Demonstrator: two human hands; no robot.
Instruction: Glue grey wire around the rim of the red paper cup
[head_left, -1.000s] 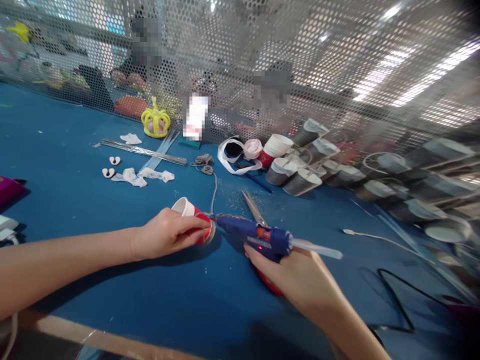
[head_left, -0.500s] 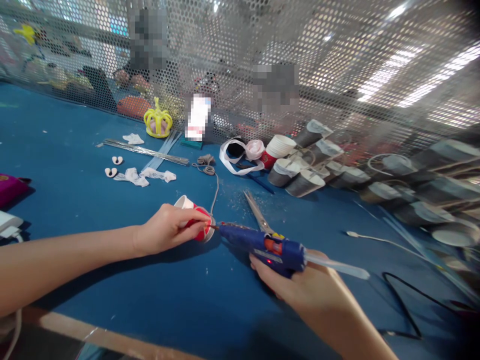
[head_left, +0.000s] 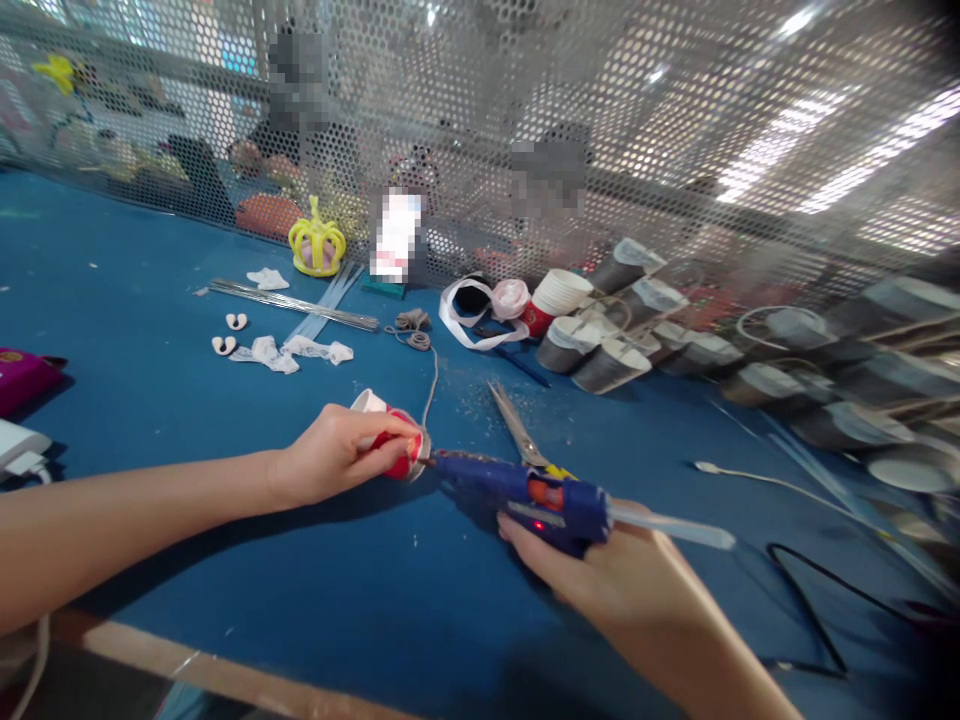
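My left hand [head_left: 341, 455] is closed on a small red and white paper cup [head_left: 369, 402] that lies on its side, its white rim turned to the far left. Grey cord [head_left: 434, 385] runs from a small coil down to the cup's base end. In my right hand [head_left: 592, 570] is a blue hot glue gun [head_left: 510, 488], its red light on and a clear glue stick [head_left: 682, 527] poking out of the back. Its nozzle tip meets the base end of the cup, beside my left fingertips. Scissors [head_left: 517, 425] lie behind the gun, their handles partly hidden by it.
Beyond my hands lie metal rods [head_left: 292, 303], white fabric scraps [head_left: 274, 352], a yellow crown [head_left: 316, 245] and a phone [head_left: 397, 235]. Several grey wrapped cups [head_left: 611, 365] and stacked paper cups [head_left: 562, 290] stand at right. A white cable [head_left: 772, 483] crosses the right side; perforated metal mesh [head_left: 450, 90] borders the back.
The glue gun's nozzle has shifted very slightly left and down along the cup's base end. Both hands keep their hold, and the things around them look the same.
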